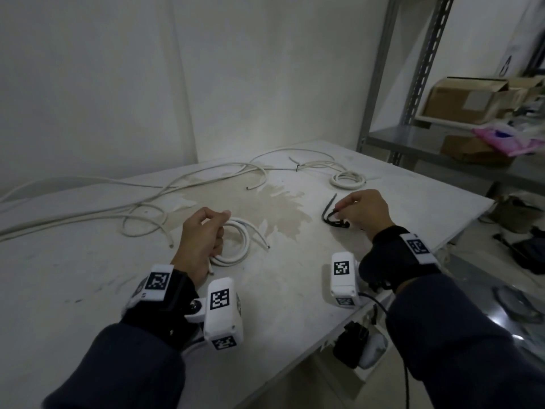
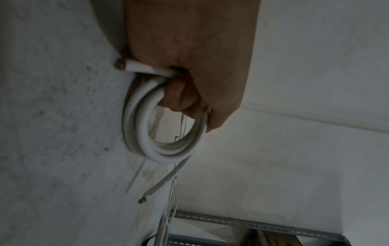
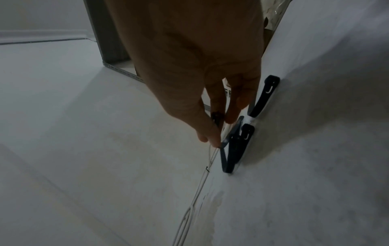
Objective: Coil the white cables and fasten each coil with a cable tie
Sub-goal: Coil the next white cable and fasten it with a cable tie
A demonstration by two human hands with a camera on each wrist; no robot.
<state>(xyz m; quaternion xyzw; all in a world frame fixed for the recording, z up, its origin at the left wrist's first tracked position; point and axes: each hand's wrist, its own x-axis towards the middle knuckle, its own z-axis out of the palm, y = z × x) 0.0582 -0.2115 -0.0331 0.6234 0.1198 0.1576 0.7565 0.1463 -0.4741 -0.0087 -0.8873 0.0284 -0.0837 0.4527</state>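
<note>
My left hand [image 1: 216, 228] grips a small coil of white cable [image 1: 239, 246] that rests on the white table [image 1: 88, 276]. In the left wrist view my fingers [image 2: 181, 98] curl through the coil [image 2: 145, 133], and one bare cable end [image 2: 140, 201] hangs free. To the right, my right hand [image 1: 339, 209] pinches one of several black cable ties [image 1: 331, 218] lying on the table. The right wrist view shows thumb and finger holding the end of a black tie [image 3: 224, 154], with two more ties [image 3: 265, 94] flat beside it.
Long loose white cables [image 1: 141, 202] sprawl over the table's left and back. A finished coil [image 1: 346, 180] and a tied bundle [image 1: 318, 165] lie at the back right. A metal shelf [image 1: 427, 143] with cardboard boxes stands to the right. The table's edge [image 1: 460, 231] runs close behind my right hand.
</note>
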